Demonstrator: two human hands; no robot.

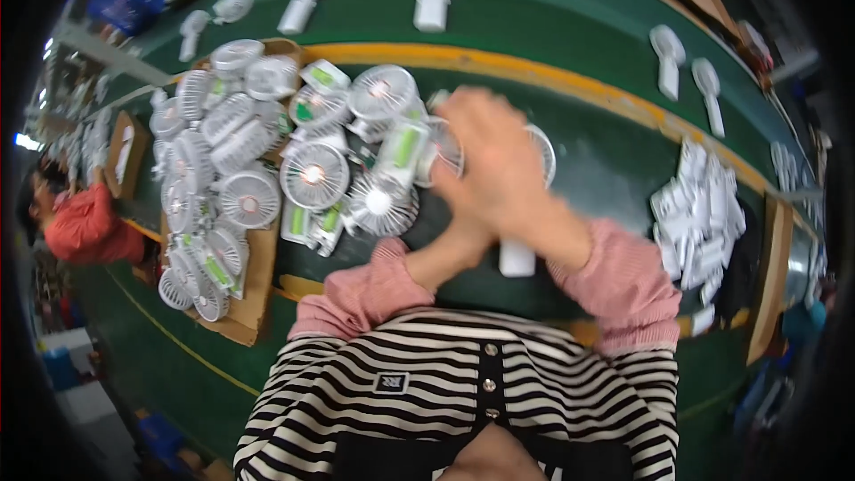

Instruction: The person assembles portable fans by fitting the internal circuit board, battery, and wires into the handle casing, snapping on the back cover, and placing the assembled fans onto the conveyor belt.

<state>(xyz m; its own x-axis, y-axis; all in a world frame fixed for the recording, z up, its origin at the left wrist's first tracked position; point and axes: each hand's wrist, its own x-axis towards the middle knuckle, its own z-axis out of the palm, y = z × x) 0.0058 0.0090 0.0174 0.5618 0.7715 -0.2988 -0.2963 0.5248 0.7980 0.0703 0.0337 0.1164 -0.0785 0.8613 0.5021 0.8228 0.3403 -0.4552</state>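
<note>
Working from left to right: on my far left a heap of white handheld fans (233, 147) lies on a sheet of cardboard (256, 281), spilling toward the middle, some of them with green parts showing. They sit on the green worktop (614, 165).

My left hand (463, 227) comes up from a pink cuff and meets my right hand (499, 165) just right of the heap. Both are smeared by motion, so I cannot tell whether either is clenched or slack. They are pressed about one white fan (518, 258): its round grille peeks out behind the right hand and its stubby handle pokes out below, between my wrists.

I judge this fan light, a thin plastic shell, stiff in the handle but springy and easily cracked across the grille ribs. The smooth handle looks a little slippery. I would take hold around the handle, or by the solid rim of the head, and keep my fingers off the ribs and the centre hub.

Further right lies a pile of white flat parts (699, 214), well apart from my hands. Beyond the yellow stripe (534, 67), single fans lie spaced along the belt (552, 9).
</note>
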